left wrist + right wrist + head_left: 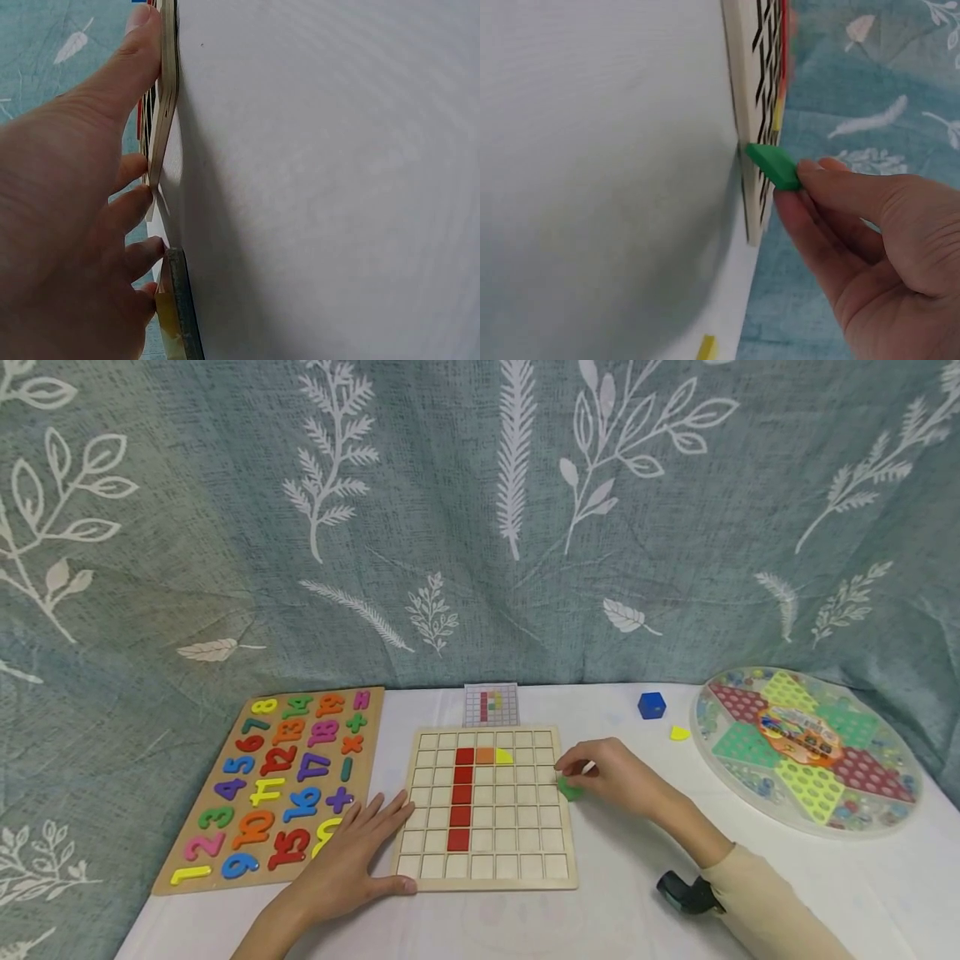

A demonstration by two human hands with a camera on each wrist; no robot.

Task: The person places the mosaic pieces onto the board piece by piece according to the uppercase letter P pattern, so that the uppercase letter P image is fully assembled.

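A wooden grid board [487,885] lies at the middle of the table, holding a column of red square tiles [462,794], an orange tile [486,756] and a yellow quarter-round tile [504,757]. My right hand [611,777] pinches a green tile [776,166] between thumb and fingers by the board's right edge. Spread out, my left hand [348,864] rests at the board's left side; its thumb touches the lower left edge, and in the left wrist view its fingers [135,214] reach along the board's side.
Behind the board lies a pattern card [491,704]. A number puzzle board [300,777] is at left, a round Chinese checkers board [806,752] at right. A blue cube [652,705] and a loose yellow piece [679,733] lie between. A curtain [465,527] hangs behind.
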